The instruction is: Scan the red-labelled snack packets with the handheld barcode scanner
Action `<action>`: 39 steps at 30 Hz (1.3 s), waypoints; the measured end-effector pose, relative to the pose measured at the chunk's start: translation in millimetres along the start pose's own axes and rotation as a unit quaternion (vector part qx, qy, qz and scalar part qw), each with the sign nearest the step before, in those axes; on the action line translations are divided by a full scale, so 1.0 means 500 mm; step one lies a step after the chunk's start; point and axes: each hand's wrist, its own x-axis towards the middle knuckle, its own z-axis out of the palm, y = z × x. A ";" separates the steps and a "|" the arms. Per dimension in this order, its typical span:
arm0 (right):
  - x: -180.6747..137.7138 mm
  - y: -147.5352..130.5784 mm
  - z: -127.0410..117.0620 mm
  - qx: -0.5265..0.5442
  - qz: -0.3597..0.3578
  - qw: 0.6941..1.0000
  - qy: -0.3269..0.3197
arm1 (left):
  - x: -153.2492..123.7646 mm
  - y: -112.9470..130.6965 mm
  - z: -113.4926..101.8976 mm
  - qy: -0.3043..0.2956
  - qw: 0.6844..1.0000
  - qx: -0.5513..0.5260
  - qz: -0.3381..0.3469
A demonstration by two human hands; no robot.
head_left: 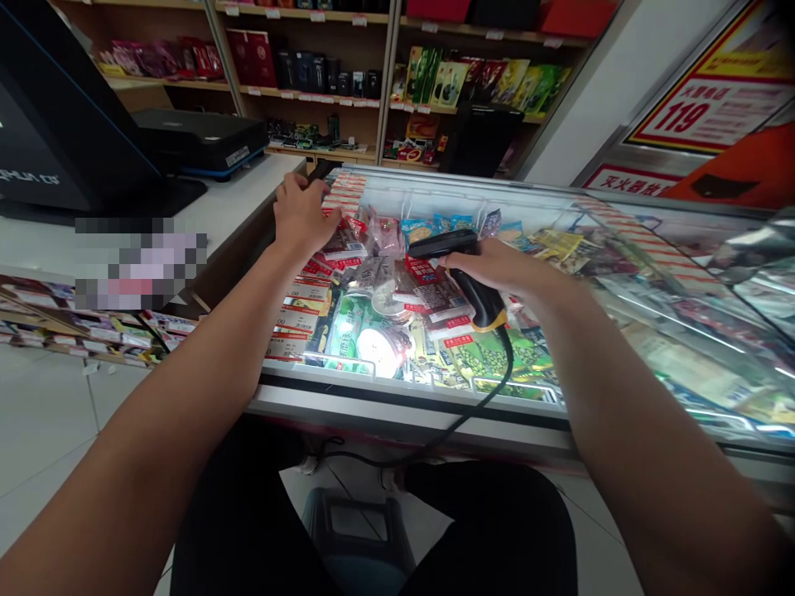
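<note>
My right hand (497, 266) is closed round a black and yellow barcode scanner (460, 273), its head pointing left over the packets; its cable (497, 381) hangs down over the freezer's front edge. My left hand (301, 213) rests with curled fingers on a red and white packet (344, 240) at the freezer's far left corner. Both hands are over an open chest freezer (403, 397) filled with several packaged frozen foods.
A white counter (236, 199) with a black till screen (55, 132) and a black flat device (199, 141) stands to the left. Shelves of goods (435, 83) line the back wall. The freezer's glass lid (683, 290) covers its right part. A stool (357, 530) is under me.
</note>
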 end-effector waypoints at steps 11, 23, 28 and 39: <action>0.018 0.022 -0.008 0.113 0.031 0.992 -0.047 | -0.041 0.051 -0.036 -0.284 0.946 0.142 0.068; 0.034 0.035 -0.034 0.295 0.019 0.948 -0.118 | -0.100 0.133 0.006 -0.238 0.956 -0.065 0.160; 0.022 0.026 -0.034 0.312 -0.009 0.948 -0.057 | -0.079 0.130 0.026 -0.228 0.890 -0.394 0.034; 0.008 0.024 -0.023 0.231 0.030 0.968 -0.093 | 0.000 0.060 0.016 -0.014 0.876 -0.473 -0.095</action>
